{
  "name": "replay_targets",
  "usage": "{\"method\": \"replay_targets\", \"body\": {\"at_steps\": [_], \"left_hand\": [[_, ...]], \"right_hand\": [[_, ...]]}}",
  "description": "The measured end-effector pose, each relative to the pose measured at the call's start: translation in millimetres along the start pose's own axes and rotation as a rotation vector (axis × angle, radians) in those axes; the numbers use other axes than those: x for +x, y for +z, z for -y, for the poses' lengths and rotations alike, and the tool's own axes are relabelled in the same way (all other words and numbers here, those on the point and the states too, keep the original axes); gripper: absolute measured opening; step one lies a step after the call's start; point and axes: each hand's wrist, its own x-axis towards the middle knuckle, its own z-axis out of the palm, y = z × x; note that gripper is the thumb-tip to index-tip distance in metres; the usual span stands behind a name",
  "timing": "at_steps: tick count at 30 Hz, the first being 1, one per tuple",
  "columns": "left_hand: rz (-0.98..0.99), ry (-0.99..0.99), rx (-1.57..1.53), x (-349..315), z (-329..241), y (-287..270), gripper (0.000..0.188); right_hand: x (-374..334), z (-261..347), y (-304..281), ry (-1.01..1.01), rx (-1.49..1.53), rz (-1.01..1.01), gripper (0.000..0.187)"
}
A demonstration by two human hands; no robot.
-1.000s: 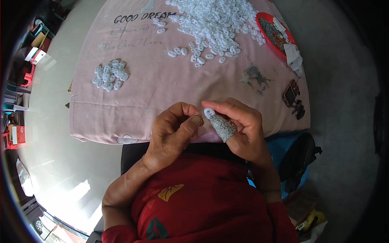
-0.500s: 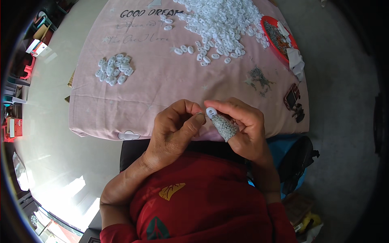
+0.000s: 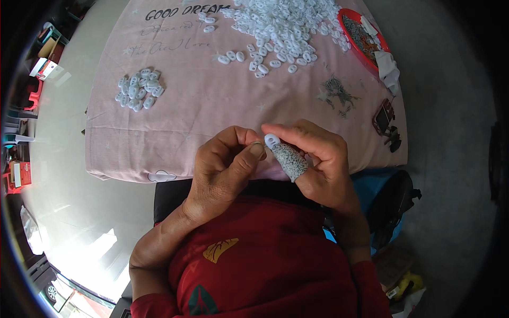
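Between thumb and fingers, my right hand (image 3: 321,159) grips a small white oval plastic piece (image 3: 272,140) with holes in it. A speckled grey fabric sleeve (image 3: 290,161) covers that thumb. My left hand (image 3: 225,167) is pinched right beside the piece, its thumb and index finger pressed together; a thin sliver shows at the fingertips, too small to name. Both hands meet just above the near edge of the table. Beyond them to the right lies a small heap of thin grey metal bits (image 3: 336,93).
A pink cloth (image 3: 207,106) covers the table. A large pile of white oval pieces (image 3: 286,26) spreads at the far side, a smaller cluster (image 3: 140,89) at left. A red basin (image 3: 345,18) with metal bits and a white cloth (image 3: 388,69) stands far right, a phone-like device (image 3: 382,117) nearer.
The view has shifted slightly, so the table's things sit a little further left and up. Both hands keep nearly the same pose, with the left fingertips still close to the white piece.
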Motion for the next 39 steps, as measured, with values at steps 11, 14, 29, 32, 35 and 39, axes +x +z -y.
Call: {"method": "replay_targets", "body": {"at_steps": [11,14,29,32,35,39], "left_hand": [[0.0,0.029,-0.03,0.2,3.0,-1.0,0.015],[-0.007,0.022,-0.021,0.0,2.1,1.2,0.015],[-0.015,0.041,0.052,3.1,-0.9,1.7,0.014],[-0.049,0.034,0.058,1.7,-1.5,2.5,0.016],[-0.044,0.007,-0.002,2.9,-0.1,1.2,0.016],[-0.105,-0.017,-0.043,2.7,0.8,3.7,0.017]], "right_hand": [[0.9,1.1,2.2,-0.032,-0.041,0.003,0.057],[0.6,-0.8,3.5,-0.032,0.009,-0.012,0.057],[1.1,-0.6,1.5,-0.093,-0.04,-0.041,0.059],[2.7,-1.3,1.8,-0.085,-0.052,-0.008,0.055],[0.8,-1.8,3.1,-0.075,-0.034,-0.031,0.05],[0.1,-1.0,4.1,-0.038,0.007,-0.021,0.047]]}}
